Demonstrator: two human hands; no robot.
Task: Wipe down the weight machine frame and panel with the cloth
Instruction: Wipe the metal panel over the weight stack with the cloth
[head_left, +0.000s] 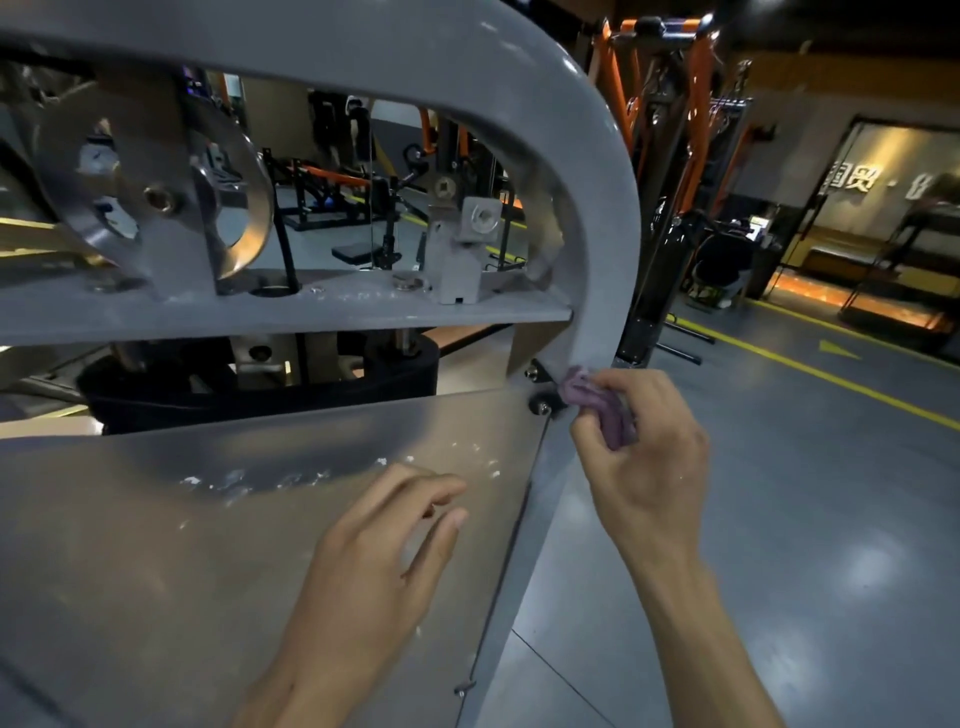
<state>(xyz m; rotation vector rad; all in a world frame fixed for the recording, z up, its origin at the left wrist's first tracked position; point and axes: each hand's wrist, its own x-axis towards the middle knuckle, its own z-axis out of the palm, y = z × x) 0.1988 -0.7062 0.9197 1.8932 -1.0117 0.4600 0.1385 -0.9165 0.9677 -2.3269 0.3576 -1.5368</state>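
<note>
Two bare hands work at the grey curved tubular steel frame (597, 171) of a weight machine. Right hand (641, 457) grips a small bunched purple cloth (597, 397), fingers curled narrow around it. Cloth pressed against the frame's lower stretch, just beside two dark round bolts (540, 402) at the upper right corner of the translucent frosted plastic panel (208, 545).

Left hand (384, 551) holds nothing; fingers loosely spread and slightly bent, lying over the panel's lower right area. Whether the palm touches the panel cannot be told.

White specks and smears (249, 478) across the panel's upper half. Above the panel, a flat grey crossbar plate (291, 312) with a shiny metal pulley wheel (156, 197) and a small silver bracket block (480, 218) mounted on it.

Background, right: orange gym rack (696, 78), grey polished floor with yellow painted lines (810, 358), dim lighting.
</note>
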